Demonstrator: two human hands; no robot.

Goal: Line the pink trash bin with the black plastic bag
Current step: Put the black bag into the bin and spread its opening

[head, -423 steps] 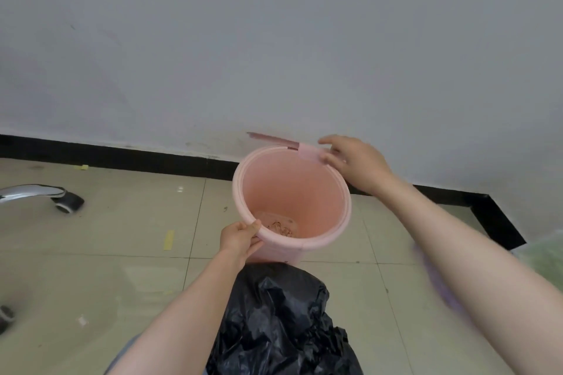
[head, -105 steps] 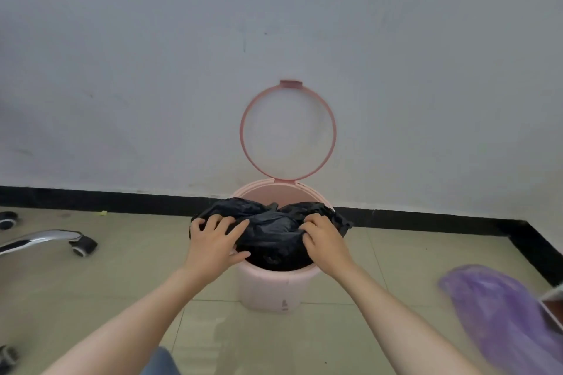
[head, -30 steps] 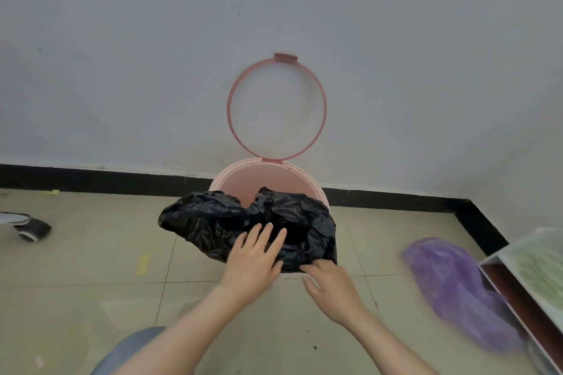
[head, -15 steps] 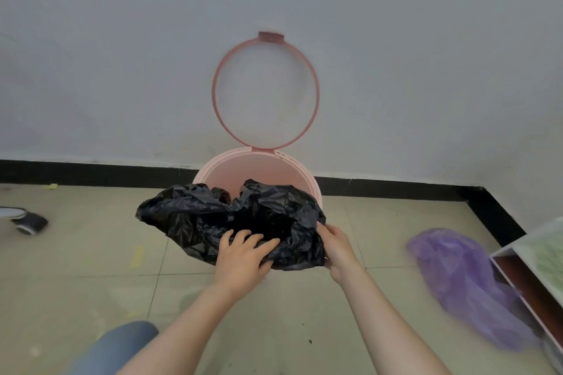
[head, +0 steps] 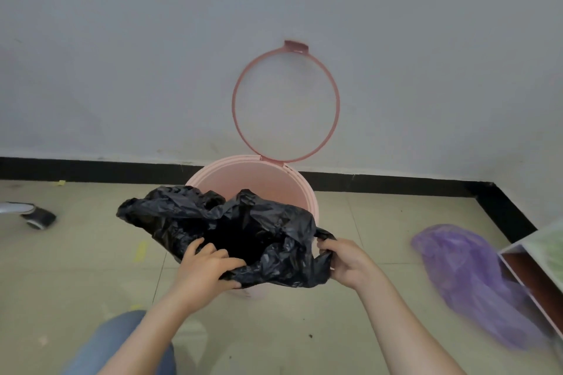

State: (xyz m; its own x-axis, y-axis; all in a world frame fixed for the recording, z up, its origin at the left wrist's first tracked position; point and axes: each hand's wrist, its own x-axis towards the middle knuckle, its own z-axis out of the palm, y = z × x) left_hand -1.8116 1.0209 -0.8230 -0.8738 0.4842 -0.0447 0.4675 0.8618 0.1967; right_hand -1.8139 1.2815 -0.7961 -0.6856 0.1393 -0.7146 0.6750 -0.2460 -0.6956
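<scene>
Black plastic bag (head: pixel 243 234) (no readable writing) held over pink trash bin (head: pixel 292 189).

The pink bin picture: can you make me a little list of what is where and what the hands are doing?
bin: round pink plastic trash bin on the tiled floor by the wall
ring: pink hoop flipped up against the wall
bag: crumpled black plastic bag held open over the bin's front rim, not tucked in
left hand: gripping the bag's near edge
right hand: gripping the bag's right edge
nearby: purple plastic bag on the floor, right
</scene>
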